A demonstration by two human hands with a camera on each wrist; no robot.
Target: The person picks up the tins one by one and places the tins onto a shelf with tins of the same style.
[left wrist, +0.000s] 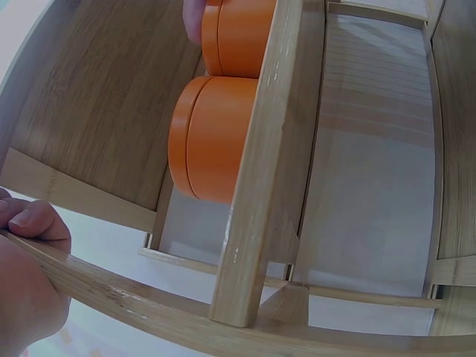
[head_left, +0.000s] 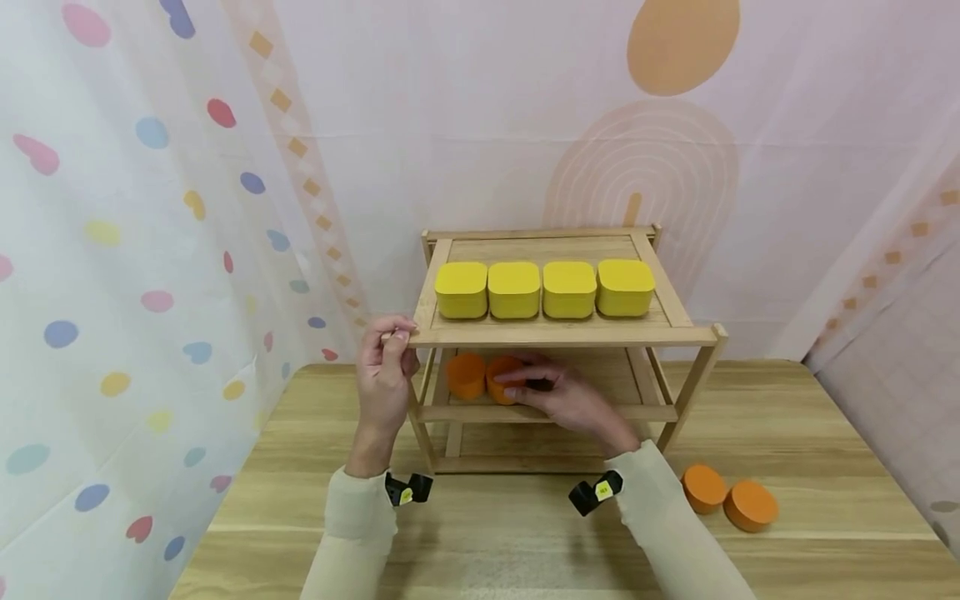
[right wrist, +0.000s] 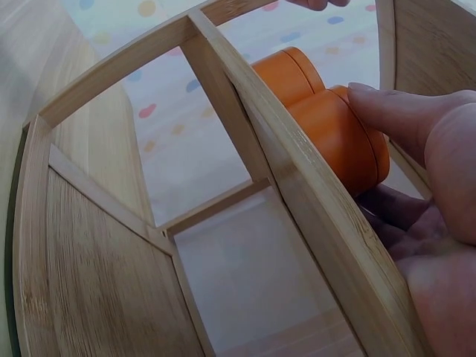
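A wooden shelf rack (head_left: 562, 337) with three levels stands on the table. My left hand (head_left: 384, 371) grips its front left top corner; in the left wrist view the fingers (left wrist: 41, 222) curl over the wood. On the middle level, my right hand (head_left: 570, 402) holds a round orange container (head_left: 501, 385) between thumb and fingers. This container touches a second orange container (head_left: 467, 377) to its left. The right wrist view shows the thumb (right wrist: 394, 115) on the lid side of the held container (right wrist: 338, 137), with the other fingers underneath, partly hidden.
Several yellow square containers (head_left: 514, 290) stand in a row on the top level. Two more orange containers, one nearer (head_left: 752, 506) and one beside it (head_left: 704, 489), lie on the table right of the rack, by the right sleeve. A patterned curtain (head_left: 487, 125) hangs behind.
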